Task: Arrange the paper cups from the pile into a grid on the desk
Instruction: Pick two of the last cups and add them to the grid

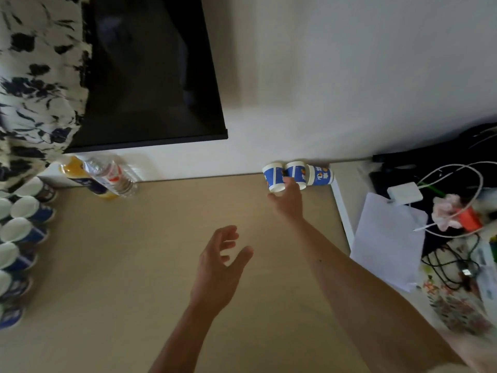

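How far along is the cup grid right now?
Early stage. Three cups stand in a row at the desk's far edge. The right hand is at the middle one; the left hand hovers empty. The pile at left remains to place.

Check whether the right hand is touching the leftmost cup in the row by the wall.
Touching. The head view shows the right hand with its fingers against the leftmost cup, no gap visible between them.

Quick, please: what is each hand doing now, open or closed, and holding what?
Left hand: open, holding nothing, above the desk.
Right hand: at the cups by the wall; grip cannot be told.
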### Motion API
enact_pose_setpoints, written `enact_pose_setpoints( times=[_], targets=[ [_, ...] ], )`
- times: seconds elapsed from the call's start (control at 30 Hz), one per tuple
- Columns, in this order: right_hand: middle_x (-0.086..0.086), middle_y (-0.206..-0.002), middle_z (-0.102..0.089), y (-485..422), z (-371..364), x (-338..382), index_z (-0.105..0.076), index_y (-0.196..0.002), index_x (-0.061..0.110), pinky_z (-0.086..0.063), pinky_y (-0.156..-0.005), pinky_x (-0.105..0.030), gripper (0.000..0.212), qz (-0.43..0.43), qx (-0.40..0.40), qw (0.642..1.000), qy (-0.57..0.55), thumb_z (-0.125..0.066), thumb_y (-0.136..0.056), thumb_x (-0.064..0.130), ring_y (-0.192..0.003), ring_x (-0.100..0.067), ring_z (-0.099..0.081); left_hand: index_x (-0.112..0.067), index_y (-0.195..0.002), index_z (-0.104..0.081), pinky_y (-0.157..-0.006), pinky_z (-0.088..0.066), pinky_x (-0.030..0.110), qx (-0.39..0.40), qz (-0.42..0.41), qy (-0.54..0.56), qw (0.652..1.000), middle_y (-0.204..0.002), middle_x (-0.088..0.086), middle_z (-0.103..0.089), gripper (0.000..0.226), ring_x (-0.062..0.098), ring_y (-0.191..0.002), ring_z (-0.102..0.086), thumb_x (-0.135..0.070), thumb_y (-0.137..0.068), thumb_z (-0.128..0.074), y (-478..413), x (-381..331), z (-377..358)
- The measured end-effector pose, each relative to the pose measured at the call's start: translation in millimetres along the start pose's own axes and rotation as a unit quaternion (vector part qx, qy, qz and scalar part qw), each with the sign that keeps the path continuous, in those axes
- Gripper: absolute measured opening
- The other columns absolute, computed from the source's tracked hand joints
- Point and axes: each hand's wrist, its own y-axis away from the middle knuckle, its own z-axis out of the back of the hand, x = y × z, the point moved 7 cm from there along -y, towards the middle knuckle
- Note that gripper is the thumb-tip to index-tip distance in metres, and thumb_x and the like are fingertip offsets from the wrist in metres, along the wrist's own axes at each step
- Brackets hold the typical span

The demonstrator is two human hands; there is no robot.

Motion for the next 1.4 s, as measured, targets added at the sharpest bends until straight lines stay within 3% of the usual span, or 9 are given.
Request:
enact_pose_setpoints(
  times=[0.2,0.3,0.5,0.73,0.9,1.03,1.1,1.23,1.4],
  targets=[
    [-0.01,-0.145,-0.045,-38,-18,-1,-0.034,-0.149,0.007,-0.048,-0.099,-0.042,0.071,-0.004,0.001,0.998,0.055,-0.067,-0.089,0.025,-0.129,-0.027,-0.05,-0.035,-0.115,-0.059,-0.088,-0.056,0.035,-0.015,0.03,-0.011,0.999,-0.113,-0.017,-0.068,0.038,-0.003,-0.105,-0.063,-0.022,-0.085,-0.077,5,21,8],
    [-0.012,-0.146,-0.043,-52,-25,0,-0.032,-0.149,0.006,-0.049,-0.101,-0.046,0.072,0.006,-0.016,0.995,0.094,-0.067,-0.09,0.029,-0.134,-0.029,-0.045,-0.033,-0.117,-0.06,-0.088,-0.057,0.038,-0.02,0.043,-0.014,0.999,-0.114,-0.018,-0.069,0.038,-0.001,-0.106,-0.064,-0.022,-0.085,-0.078,10,31,12],
    [-0.013,-0.133,-0.051,-66,-34,4,-0.039,-0.138,0.005,-0.053,-0.09,-0.046,0.065,0.007,-0.059,0.992,0.11,-0.07,-0.087,0.032,-0.122,-0.031,-0.054,-0.034,-0.116,-0.06,-0.087,-0.057,0.035,-0.02,0.058,-0.016,0.998,-0.114,-0.027,-0.065,0.037,0.0,-0.107,-0.064,-0.024,-0.085,-0.077,13,41,15],
    [-0.013,-0.125,-0.056,-68,-44,-11,-0.04,-0.131,0.008,-0.051,-0.077,-0.041,0.057,-0.017,-0.054,0.992,0.11,-0.069,-0.086,0.026,-0.107,-0.034,-0.063,-0.035,-0.115,-0.06,-0.086,-0.055,0.03,-0.025,0.068,-0.015,0.997,-0.113,-0.029,-0.065,0.036,-0.002,-0.107,-0.064,-0.021,-0.086,-0.076,9,43,18],
    [-0.006,-0.115,-0.061,-55,-41,-17,-0.04,-0.125,0.013,-0.047,-0.073,-0.034,0.054,-0.026,-0.042,0.999,0.02,-0.073,-0.083,0.024,-0.095,-0.029,-0.066,-0.034,-0.114,-0.061,-0.085,-0.055,0.028,-0.027,0.078,-0.012,0.997,-0.114,-0.022,-0.067,0.034,-0.002,-0.105,-0.064,-0.021,-0.086,-0.076,11,45,19],
    [-0.006,-0.117,-0.063,-17,-36,-18,-0.039,-0.132,0.018,-0.052,-0.072,-0.028,0.067,-0.014,-0.017,0.994,-0.112,-0.08,-0.079,0.025,-0.087,-0.017,-0.066,-0.034,-0.113,-0.06,-0.083,-0.054,0.026,-0.019,0.085,-0.011,0.996,-0.114,-0.019,-0.068,0.034,-0.003,-0.104,-0.064,-0.021,-0.086,-0.076,7,45,14],
    [-0.003,-0.118,-0.063,9,-31,-15,-0.04,-0.134,0.017,-0.054,-0.074,-0.024,0.071,0.001,-0.003,0.987,-0.158,-0.082,-0.078,0.022,-0.09,-0.013,-0.066,-0.034,-0.112,-0.061,-0.083,-0.055,0.027,-0.018,0.089,-0.006,0.996,-0.113,-0.016,-0.068,0.033,-0.003,-0.103,-0.064,-0.021,-0.086,-0.076,3,44,11],
    [0.004,-0.117,-0.063,67,-17,-11,-0.041,-0.134,0.021,-0.057,-0.089,-0.033,0.075,0.025,0.04,0.97,-0.24,-0.087,-0.074,0.021,-0.103,-0.014,-0.067,-0.031,-0.114,-0.061,-0.085,-0.056,0.03,-0.021,0.094,0.006,0.995,-0.111,-0.012,-0.068,0.034,0.002,-0.105,-0.064,-0.021,-0.086,-0.077,-6,41,3],
    [0.004,-0.116,-0.067,130,5,10,-0.045,-0.131,0.025,-0.053,-0.095,-0.035,0.081,0.066,0.088,0.952,-0.286,-0.093,-0.066,0.026,-0.107,-0.016,-0.067,-0.026,-0.128,-0.054,-0.092,-0.053,0.027,-0.017,0.089,0.029,0.995,-0.12,-0.014,-0.064,0.05,-0.002,-0.111,-0.06,-0.036,-0.085,-0.076,-14,24,-9]
  ],
)
